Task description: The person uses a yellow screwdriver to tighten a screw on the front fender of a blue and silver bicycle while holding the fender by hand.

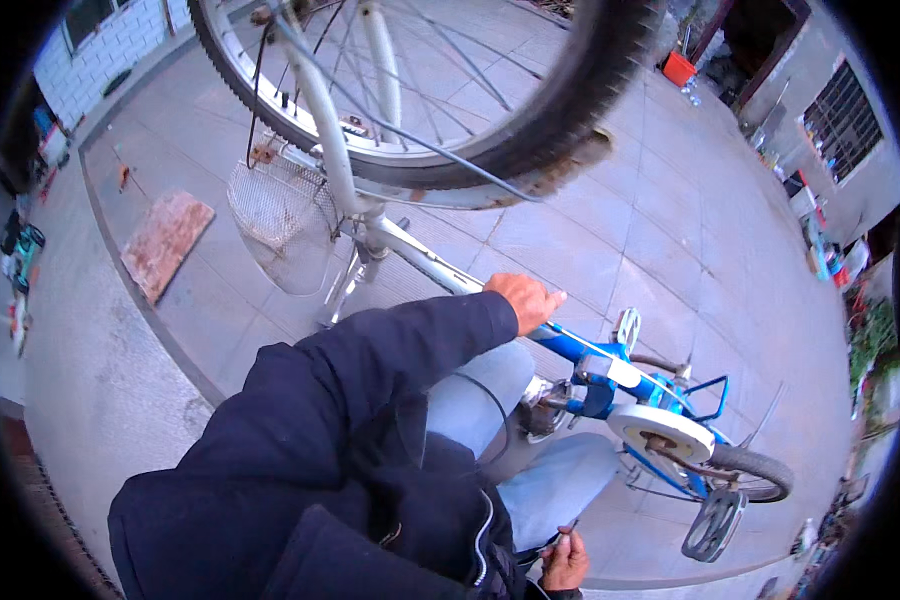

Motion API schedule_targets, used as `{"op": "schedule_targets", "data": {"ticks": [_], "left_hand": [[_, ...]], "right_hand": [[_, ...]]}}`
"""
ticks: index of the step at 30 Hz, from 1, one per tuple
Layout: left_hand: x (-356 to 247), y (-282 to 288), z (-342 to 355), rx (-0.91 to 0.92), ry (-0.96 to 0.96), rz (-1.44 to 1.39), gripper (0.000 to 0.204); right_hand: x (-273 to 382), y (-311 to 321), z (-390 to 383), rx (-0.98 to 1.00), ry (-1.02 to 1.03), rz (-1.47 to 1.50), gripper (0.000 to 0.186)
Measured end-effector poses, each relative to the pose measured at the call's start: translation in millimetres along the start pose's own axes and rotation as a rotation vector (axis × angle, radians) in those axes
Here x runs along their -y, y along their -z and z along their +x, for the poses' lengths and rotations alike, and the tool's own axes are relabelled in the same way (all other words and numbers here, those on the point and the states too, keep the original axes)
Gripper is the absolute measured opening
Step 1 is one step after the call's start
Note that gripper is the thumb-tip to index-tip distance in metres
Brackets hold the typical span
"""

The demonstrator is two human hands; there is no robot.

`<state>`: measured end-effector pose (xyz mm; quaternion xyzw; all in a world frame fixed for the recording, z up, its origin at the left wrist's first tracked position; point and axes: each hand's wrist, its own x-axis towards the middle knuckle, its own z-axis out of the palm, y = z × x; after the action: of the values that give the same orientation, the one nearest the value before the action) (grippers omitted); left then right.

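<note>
A white bicycle [440,270] is upended, its front wheel [575,130] high before me and its wire basket [280,225] below the wheel. My left hand [525,298] is closed round the white tube near the middle. Right beside that hand are blue frame parts [590,350] with a white chain guard [660,430], pedals [713,525] and a smaller black-tyred wheel [770,470]; whether they form a separate bicycle I cannot tell. My right hand [562,560], low by my jeans, pinches a small, thin, dark thing that I cannot make out.
A reddish slab [167,243] lies on the paving at the left, beside a concrete ledge [110,370]. A red bucket [679,67] stands by a dark doorway at the back right. Clutter and plants [870,340] line the right wall; assorted items [25,260] sit at the far left.
</note>
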<state>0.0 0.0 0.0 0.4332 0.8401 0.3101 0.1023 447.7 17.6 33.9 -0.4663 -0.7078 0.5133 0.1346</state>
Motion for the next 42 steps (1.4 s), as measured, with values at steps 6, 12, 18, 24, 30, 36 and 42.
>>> {"op": "schedule_targets", "data": {"ticks": [6,12,18,24,30,36,42], "left_hand": [[48,40,-8,0.015,-0.060,0.001,0.043],[73,47,-22,-0.180,-0.324,-0.397,0.025],[51,65,-85,-0.179,-0.561,-0.770,0.014],[53,73,-121,0.075,-0.424,-0.987,0.017],[67,95,-120,-0.083,-0.352,-1.015,0.014],[57,148,-121,0.031,-0.056,-1.286,0.010],[30,190,-122,-0.300,-0.108,-1.154,0.011]], "right_hand": [[107,-129,35,0.113,0.061,0.049,0.025],[185,-180,59,0.132,0.176,0.078,0.025],[202,-210,61,0.106,0.184,0.067,0.025],[219,-236,61,0.189,0.065,0.040,0.025],[228,-252,76,0.333,0.043,-0.048,0.022],[232,-239,100,0.533,0.432,-0.271,0.023],[240,-213,115,0.602,0.647,-0.329,0.038]]}}
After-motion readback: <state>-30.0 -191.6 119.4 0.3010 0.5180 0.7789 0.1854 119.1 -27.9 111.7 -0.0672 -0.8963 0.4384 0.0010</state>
